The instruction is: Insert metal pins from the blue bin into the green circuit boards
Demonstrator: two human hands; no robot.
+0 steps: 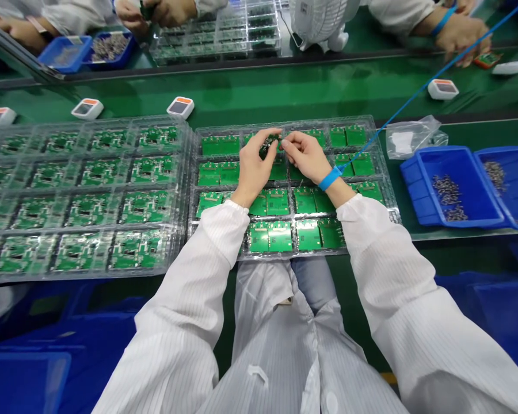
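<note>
My left hand (pixel 256 164) grips a small green circuit board (pixel 271 145) by its edges, tilted up above the clear plastic tray (pixel 193 195). Close against the board's right side, my right hand (pixel 306 154) has its thumb and forefinger pinched together; whatever sits between those fingertips is too small to make out. A blue wrist strap (pixel 330 178) with a cord circles my right wrist. Below both hands, green circuit boards (pixel 278 236) lie in the tray's compartments.
Another clear tray of circuit boards (pixel 147 207) stands at the left. Blue bins (pixel 423 190) with small metal parts and a plastic bag (pixel 414 138) are on the right. Small white devices (pixel 180 107) line the green belt. Across it are co-workers' hands (pixel 461 37) and a white fan (pixel 322 23).
</note>
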